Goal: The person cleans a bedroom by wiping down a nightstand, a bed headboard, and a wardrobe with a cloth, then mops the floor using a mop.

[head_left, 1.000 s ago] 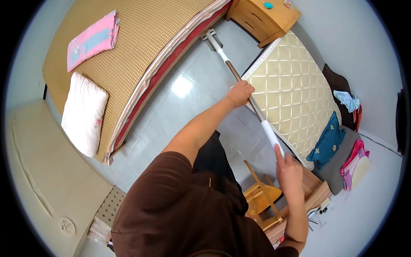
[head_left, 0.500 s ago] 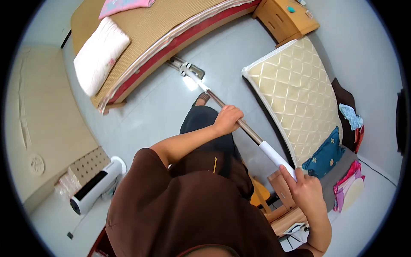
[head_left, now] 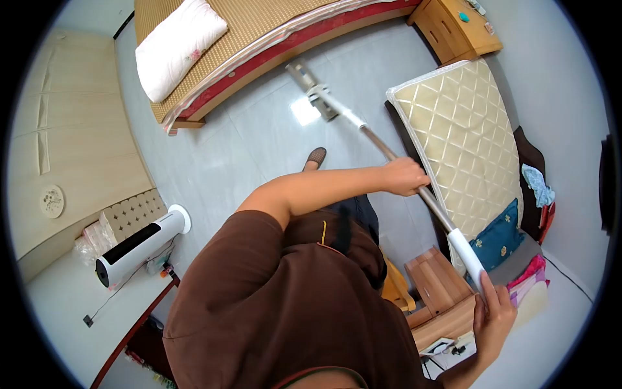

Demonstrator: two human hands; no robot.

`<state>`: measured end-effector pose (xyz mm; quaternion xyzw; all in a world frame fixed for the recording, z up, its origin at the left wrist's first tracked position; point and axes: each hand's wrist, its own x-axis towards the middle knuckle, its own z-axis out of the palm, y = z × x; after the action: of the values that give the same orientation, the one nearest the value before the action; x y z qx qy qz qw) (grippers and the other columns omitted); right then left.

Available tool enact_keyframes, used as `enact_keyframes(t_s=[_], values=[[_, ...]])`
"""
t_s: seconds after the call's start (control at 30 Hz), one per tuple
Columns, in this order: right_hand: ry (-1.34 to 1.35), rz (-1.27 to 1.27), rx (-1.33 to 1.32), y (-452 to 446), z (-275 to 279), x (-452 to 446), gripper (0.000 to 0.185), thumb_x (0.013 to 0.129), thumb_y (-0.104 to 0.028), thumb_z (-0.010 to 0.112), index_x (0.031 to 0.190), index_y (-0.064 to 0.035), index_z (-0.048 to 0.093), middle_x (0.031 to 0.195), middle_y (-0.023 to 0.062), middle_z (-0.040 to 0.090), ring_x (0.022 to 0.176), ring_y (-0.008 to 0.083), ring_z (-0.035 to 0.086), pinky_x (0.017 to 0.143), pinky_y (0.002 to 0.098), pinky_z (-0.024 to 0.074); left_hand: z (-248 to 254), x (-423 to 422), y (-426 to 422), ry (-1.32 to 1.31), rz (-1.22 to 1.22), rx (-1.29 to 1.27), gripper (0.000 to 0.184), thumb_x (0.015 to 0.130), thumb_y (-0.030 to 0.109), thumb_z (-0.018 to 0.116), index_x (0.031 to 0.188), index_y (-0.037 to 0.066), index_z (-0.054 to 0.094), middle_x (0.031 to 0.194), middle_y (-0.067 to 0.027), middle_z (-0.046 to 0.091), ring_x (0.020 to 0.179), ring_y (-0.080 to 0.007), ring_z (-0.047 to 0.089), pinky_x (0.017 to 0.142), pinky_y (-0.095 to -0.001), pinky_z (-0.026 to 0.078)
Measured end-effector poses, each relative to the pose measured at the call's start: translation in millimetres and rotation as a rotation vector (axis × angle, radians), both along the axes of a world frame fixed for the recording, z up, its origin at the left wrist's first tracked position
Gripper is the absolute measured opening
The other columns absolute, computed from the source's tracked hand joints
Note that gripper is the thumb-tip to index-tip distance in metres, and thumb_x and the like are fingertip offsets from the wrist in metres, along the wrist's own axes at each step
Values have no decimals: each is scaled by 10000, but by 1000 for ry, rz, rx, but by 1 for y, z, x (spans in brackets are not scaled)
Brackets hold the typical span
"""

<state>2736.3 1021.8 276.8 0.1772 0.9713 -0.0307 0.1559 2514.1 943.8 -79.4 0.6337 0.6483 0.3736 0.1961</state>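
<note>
Head view: mop head is lying near the bed, between ten and eleven o'clock from the nearer left hand, whose fingers are clamping the metal pole. Pole is slanting toward five o'clock, where the right hand is gripping the white handle.

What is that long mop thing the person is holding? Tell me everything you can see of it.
The mop has a brownish, metallic-looking pole with a white lower section and a smooth white grip on top. Its flat, greyish head, slightly blurred, is down at the pale tiled floor, one end close by the bed; whether they touch is unclear. The pole slants up towards the person, left hand around its middle, right hand at the grip's end.
</note>
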Motion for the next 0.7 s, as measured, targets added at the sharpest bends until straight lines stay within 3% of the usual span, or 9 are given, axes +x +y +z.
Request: enact_keyframes(t_s=[0.1,0.17,0.33,0.4,0.47,0.63,0.7], values=[[10,-78,45,-19,9,-13,579,741,79,698,1279,-126,644,830,141,607,682,336,588,629,433,482,7,-15,31,-1,-12,23,137,710,145,678,784,69,590,714,-110,642,696,-350,644,637,-485,498],[-18,-9,118,-20,0,-22,585,759,0,709,1318,-141,614,825,131,588,633,308,603,564,415,495,6,-32,49,27,-21,82,129,706,140,675,786,73,599,706,-110,642,674,-350,640,621,-482,495],[-175,130,273,-33,-55,-65,615,776,-40,698,1371,-118,563,789,111,555,565,269,608,504,398,496,-44,-64,78,22,-39,-56,113,728,168,714,810,125,650,880,-20,679,959,-252,621,889,-417,436],[-197,218,320,-32,-81,-79,619,772,-63,725,1367,-127,568,748,97,529,556,260,605,484,369,491,-62,-64,76,-39,30,-7,120,718,126,713,824,129,656,864,-27,674,958,-256,619,870,-413,440],[-248,263,340,-27,-69,-90,614,772,-72,729,1363,-113,567,749,94,532,560,251,604,485,367,489,-66,-66,74,-130,109,59,155,702,52,704,824,138,662,841,-41,664,949,-261,614,849,-404,436],[-343,298,223,-27,-15,-110,658,781,-35,686,1412,-116,518,809,97,585,629,227,623,477,352,481,-36,-62,36,-227,241,47,134,720,73,715,821,124,645,806,-46,647,925,-268,604,844,-397,424],[-277,287,176,-31,4,-119,627,729,-71,750,1332,-151,599,780,85,583,582,244,600,492,360,473,-22,-53,8,-260,329,95,126,741,114,732,824,120,637,787,-49,636,903,-274,601,837,-399,424]])
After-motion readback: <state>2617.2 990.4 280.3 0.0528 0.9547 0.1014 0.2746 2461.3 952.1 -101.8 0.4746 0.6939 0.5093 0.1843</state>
